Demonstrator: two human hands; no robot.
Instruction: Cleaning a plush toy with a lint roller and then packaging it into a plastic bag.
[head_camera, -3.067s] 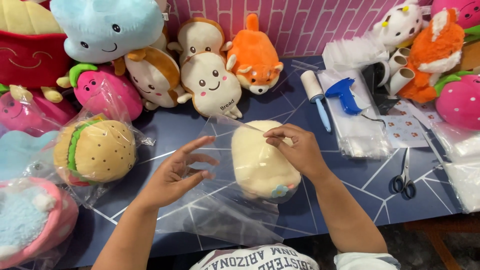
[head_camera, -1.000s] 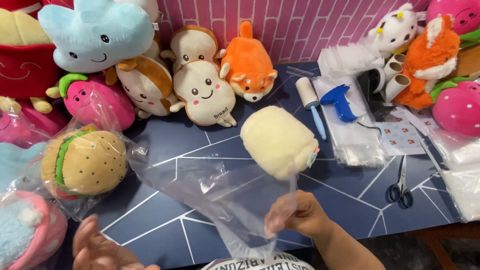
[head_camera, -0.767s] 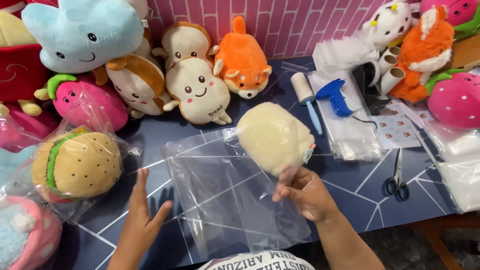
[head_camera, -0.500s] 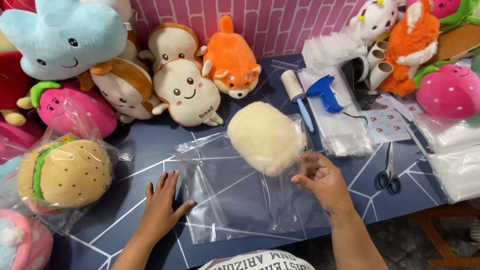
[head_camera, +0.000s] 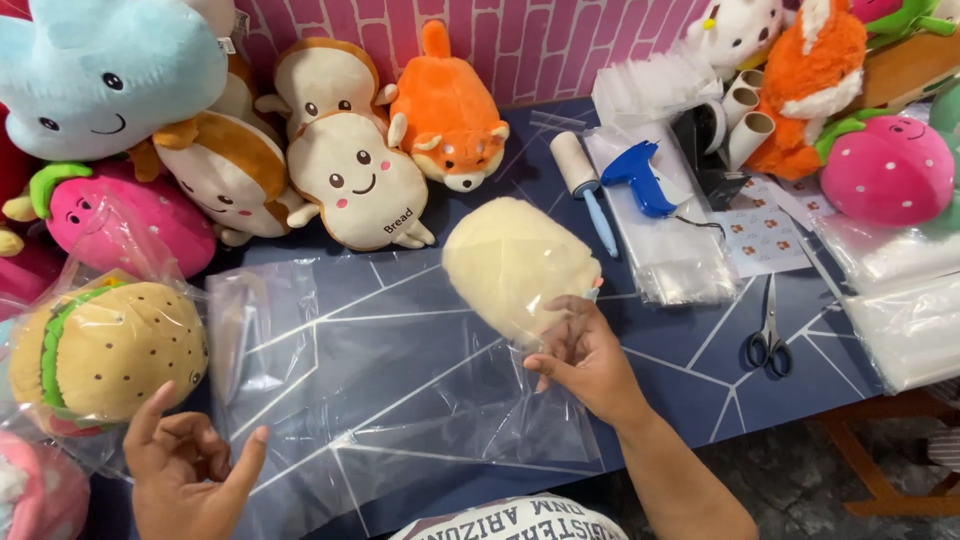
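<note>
The plush (head_camera: 515, 262) lies in the bag (head_camera: 400, 390), scissors (head_camera: 768, 340) to its right.

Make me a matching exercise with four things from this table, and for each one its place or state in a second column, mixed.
Things:
1. cream plush
2. burger plush
3. scissors
4. glue gun

Places or states:
a. lying on a stack of clear bags
b. held by the right hand
c. bare on the blue table
d. wrapped in a bag, near the left hand

Pairs: 1-b, 2-d, 3-c, 4-a
</note>
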